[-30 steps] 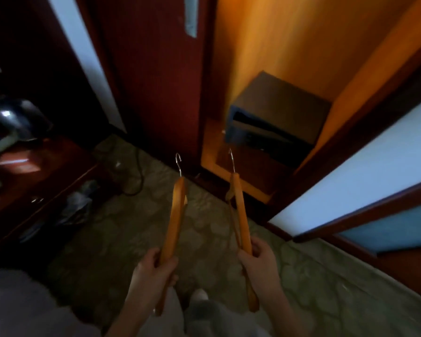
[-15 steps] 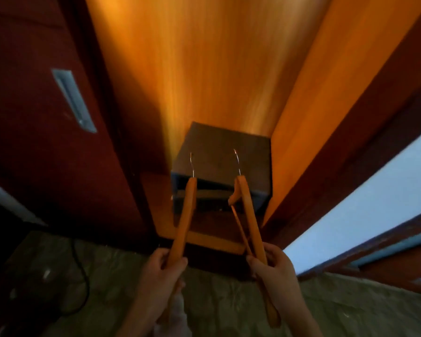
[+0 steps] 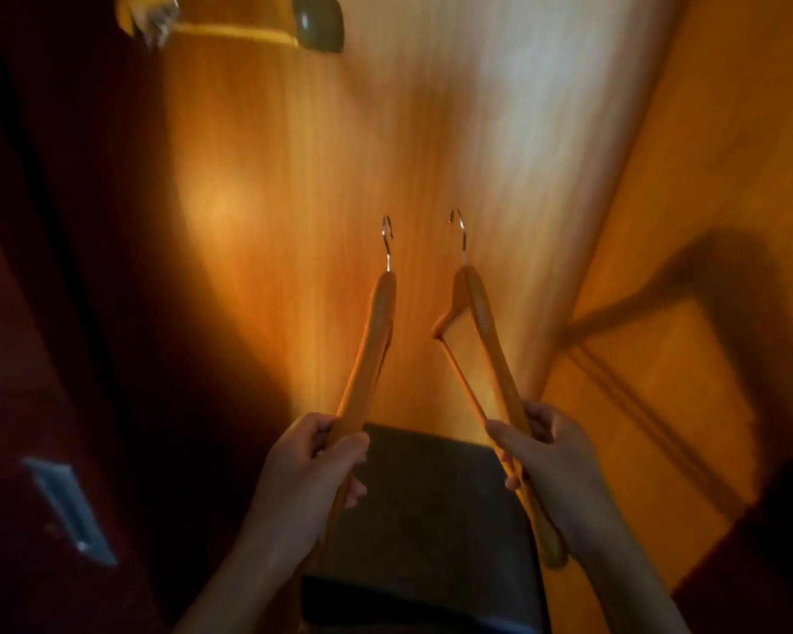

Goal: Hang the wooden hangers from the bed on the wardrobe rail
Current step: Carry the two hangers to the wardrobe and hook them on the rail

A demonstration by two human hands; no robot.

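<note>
Two hands are nearest: the left hand [image 3: 312, 469] curls tightly around the lower end of the left hanger [image 3: 368, 350], the right hand [image 3: 551, 455] around the right hanger [image 3: 487, 334]. Both hangers are upright, hooks apart. Just beyond sits a dark box [image 3: 422, 519], and farther off is the wardrobe's orange back panel [image 3: 339, 153].

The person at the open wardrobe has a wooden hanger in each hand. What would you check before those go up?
1. The left hand grips the left hanger firmly: ok, fingers curled round its lower end.
2. The right hand grips the right hanger: ok.
3. The left hook and right hook point up and stand apart: ok.
4. Rail found: cannot tell. A pale bar at the top edge may be it, but it is blurred.
5. Hangers on the rail: not ok. Both hooks are in the air before the back panel.
</note>
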